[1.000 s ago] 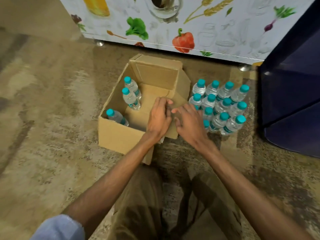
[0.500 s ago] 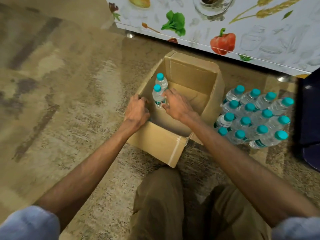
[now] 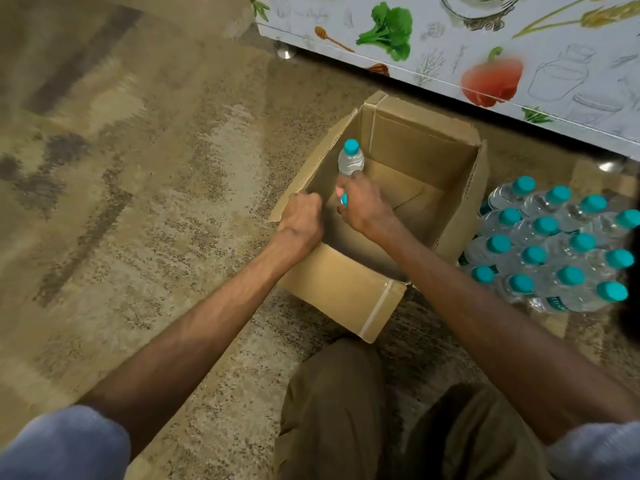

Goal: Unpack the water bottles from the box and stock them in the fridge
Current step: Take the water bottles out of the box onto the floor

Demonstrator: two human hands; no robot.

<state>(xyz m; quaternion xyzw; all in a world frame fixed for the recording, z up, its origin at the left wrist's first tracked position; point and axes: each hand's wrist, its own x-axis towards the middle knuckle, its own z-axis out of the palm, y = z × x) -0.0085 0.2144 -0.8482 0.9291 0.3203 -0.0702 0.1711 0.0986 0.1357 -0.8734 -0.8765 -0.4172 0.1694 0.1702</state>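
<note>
unpacking looks close to its end, while stocking seems not to have begun. the cardboard box [image 3: 346,289] sits open on the patterned floor [image 3: 138,174] in front of the kneeling person, and most of its bottom is bare. the right grip [image 3: 367,207] is down inside it, fingers curled round a water bottle [image 3: 344,199] of which only a sliver of teal cap shows between them. that grip is clenched on the bottle, low against the box's left wall. just beyond the right grip, touching its fingertips or nearly so, a second bottle [image 3: 350,159] stands upright in the far left corner. the left grip [image 3: 301,220] is just left of the right one, fingers curled over the rim of the box's left wall, by the look of it holding the cardboard steady. whether anything hides under it cannot be told. well off to the right of both grips, past the box's right wall, the unpacked bottles [image 3: 545,226] stand packed together on the floor, teal caps up. beyond the box runs a white panel printed with vegetables [image 3: 450,39]; no open fridge shelf is in view. judged from this, at least two bottles are left to lift out, and then the whole cluster has to go into the fridge, the larger share of the job.
</note>
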